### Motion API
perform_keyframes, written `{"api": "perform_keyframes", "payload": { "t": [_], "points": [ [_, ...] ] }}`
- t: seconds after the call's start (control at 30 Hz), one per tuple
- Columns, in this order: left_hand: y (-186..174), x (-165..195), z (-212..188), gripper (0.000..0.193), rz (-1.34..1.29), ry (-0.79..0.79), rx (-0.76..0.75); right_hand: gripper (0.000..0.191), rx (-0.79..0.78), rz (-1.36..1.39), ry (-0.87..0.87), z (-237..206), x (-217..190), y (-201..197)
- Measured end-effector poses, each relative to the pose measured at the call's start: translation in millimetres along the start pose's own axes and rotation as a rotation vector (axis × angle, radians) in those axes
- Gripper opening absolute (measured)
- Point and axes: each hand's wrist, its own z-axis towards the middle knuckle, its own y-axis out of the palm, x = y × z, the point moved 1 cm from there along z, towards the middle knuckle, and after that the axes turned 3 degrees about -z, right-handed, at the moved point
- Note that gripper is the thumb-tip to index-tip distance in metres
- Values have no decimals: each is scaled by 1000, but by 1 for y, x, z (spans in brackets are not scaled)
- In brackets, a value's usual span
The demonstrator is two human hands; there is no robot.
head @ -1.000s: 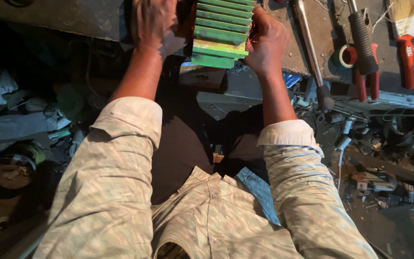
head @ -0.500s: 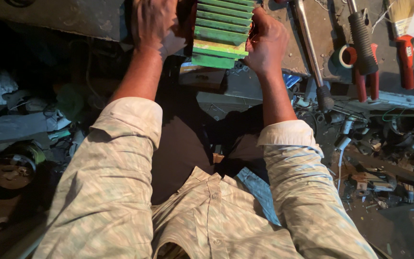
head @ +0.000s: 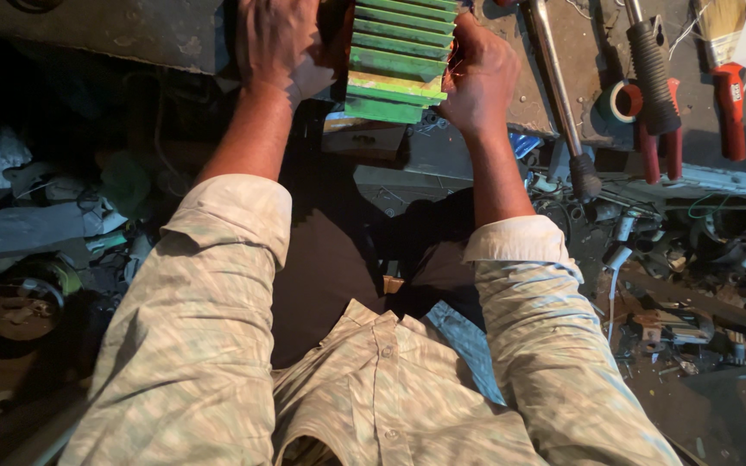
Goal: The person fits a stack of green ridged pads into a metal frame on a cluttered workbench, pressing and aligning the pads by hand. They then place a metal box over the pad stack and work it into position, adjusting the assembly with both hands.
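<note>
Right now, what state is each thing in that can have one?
left hand: gripping the left side of the finned casing.
right hand: gripping its right side.
green finned casing: held between both hands, at the bench edge.
red-handled pliers: lying unused on the bench.
tape roll: lying flat.
long metal tool: lying untouched.

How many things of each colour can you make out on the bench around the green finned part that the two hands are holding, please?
Green: 1, the finned housing between the left hand and the right hand.
Red: 2, the red-handled pliers and the red-handled tool.
Black: 1, the black-gripped tool.
Bare metal: 1, the long steel bar.
Total: 5.
</note>
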Motion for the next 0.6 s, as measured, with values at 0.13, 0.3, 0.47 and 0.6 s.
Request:
{"api": "perform_keyframes", "payload": {
  "t": [0.13, 0.3, 0.47, 0.6],
  "points": [
    [0, 0, 0, 29, 0, 0, -1, 10, -8, 19, 45, 0, 0, 1],
    [0, 0, 0, 29, 0, 0, -1, 11, -4, 43, 7, 1, -2, 0],
    [-2, -1, 2, 29, -1, 3, -3, 10, -30, 33, 67, 2, -3, 0],
    [-3, -2, 4, 29, -1, 4, -3, 12, -4, 44, 70, 3, -4, 1]
  ]
}}
